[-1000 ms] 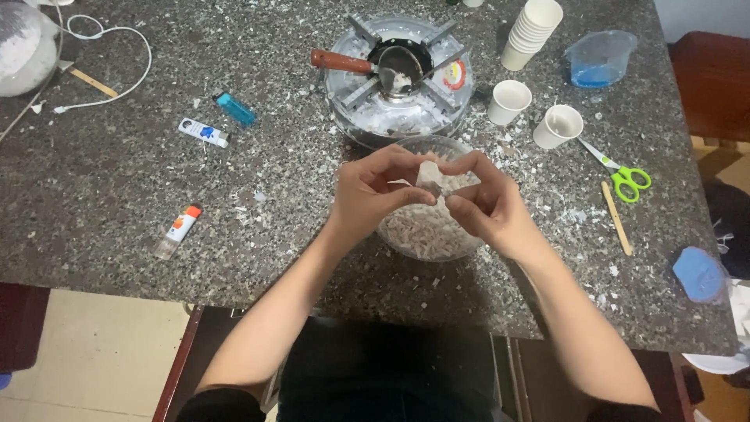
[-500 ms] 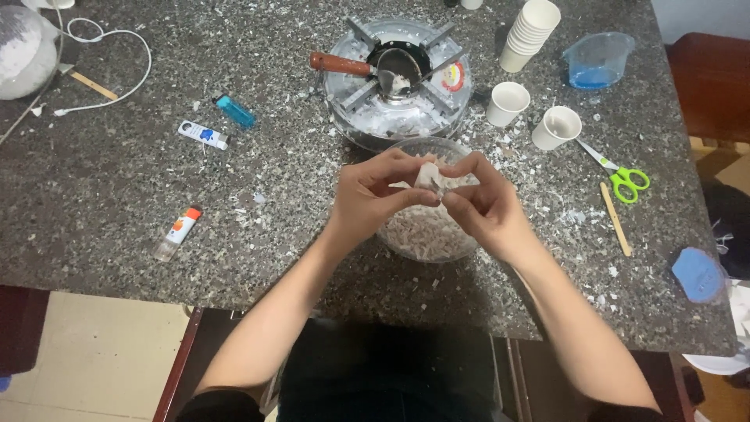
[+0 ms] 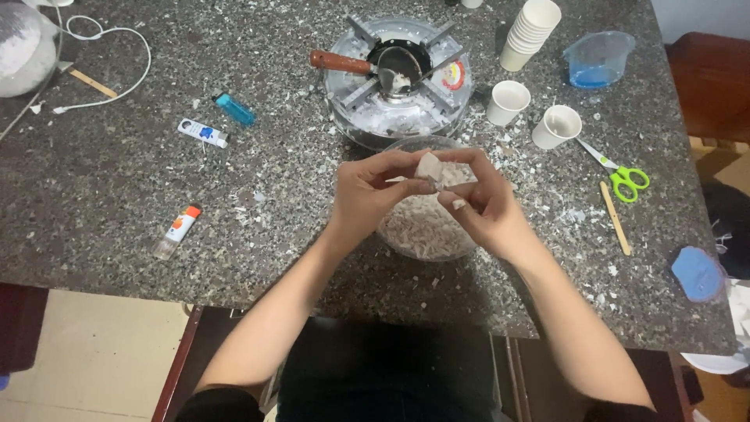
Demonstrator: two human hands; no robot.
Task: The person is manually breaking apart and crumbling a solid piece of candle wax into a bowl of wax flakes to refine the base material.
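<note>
Both hands meet over a clear glass bowl (image 3: 406, 242) filled with white flaky chips. My left hand (image 3: 373, 191) and my right hand (image 3: 480, 202) pinch the same white chunk (image 3: 429, 167) between their fingertips, just above the bowl. Loose white crumbs are scattered over the dark granite table (image 3: 117, 195) around the bowl.
Behind the bowl stands a small stove (image 3: 402, 78) with a wooden-handled ladle (image 3: 367, 62). Paper cups (image 3: 531, 31), two single cups, a blue-tinted plastic cup (image 3: 598, 59), green scissors (image 3: 621, 176), a wooden stick, lighters (image 3: 234, 109), a glue stick (image 3: 176, 230) and a white cable lie around.
The hands have shifted slightly and turned the white chunk between the fingertips; they stay over the bowl.
</note>
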